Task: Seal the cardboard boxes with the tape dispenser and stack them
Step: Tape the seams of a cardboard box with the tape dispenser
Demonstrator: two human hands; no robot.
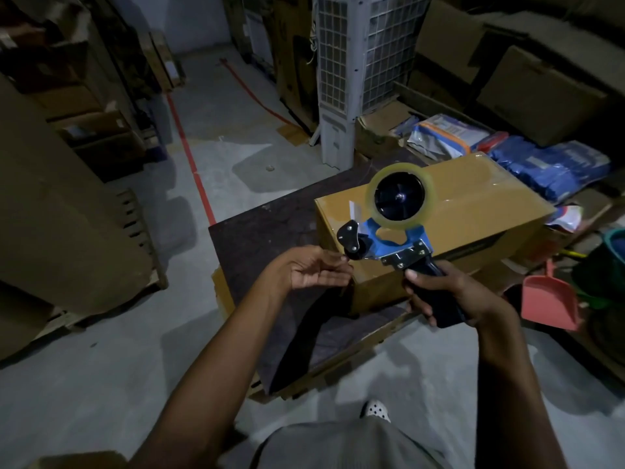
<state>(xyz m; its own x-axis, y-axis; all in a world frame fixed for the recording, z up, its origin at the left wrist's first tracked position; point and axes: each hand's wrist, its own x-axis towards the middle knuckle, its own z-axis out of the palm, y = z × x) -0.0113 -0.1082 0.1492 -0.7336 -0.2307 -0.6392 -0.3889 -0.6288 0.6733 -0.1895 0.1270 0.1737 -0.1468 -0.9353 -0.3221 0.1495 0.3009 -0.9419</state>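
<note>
Flattened brown cardboard sheets [67, 214] lean at the far left, out of the way of the work. A thin red line [196, 170] runs along the grey concrete floor beside them.

Nearer the middle, the left hand [314, 274] reaches in palm up, its thumb and fingertips meeting at the black roller end of the dispenser. This is probably to find or free the loose tape end. The tape is clear, so I cannot tell whether the fingers actually pinch anything or only touch the roller.

The blue metal tape dispenser with its black handle and clear tape roll [399, 211] is held up in the air, roller end to the left. It sits in front of and just above the near edge of the box, at a height where both hands can work on it.

The right hand [449, 296] wraps firmly round the black handle, fingers and thumb fully curled, steadying the tool for the other hand.

Behind the dispenser, the closed brown cardboard box [473, 204] lies on a dark low tabletop [263, 238]. Its top has a glossy sheen, so I judge the seam to be taped already.

To the right lie blue plastic packets [548, 167] and a pink plastic dustpan [548, 299].
</note>
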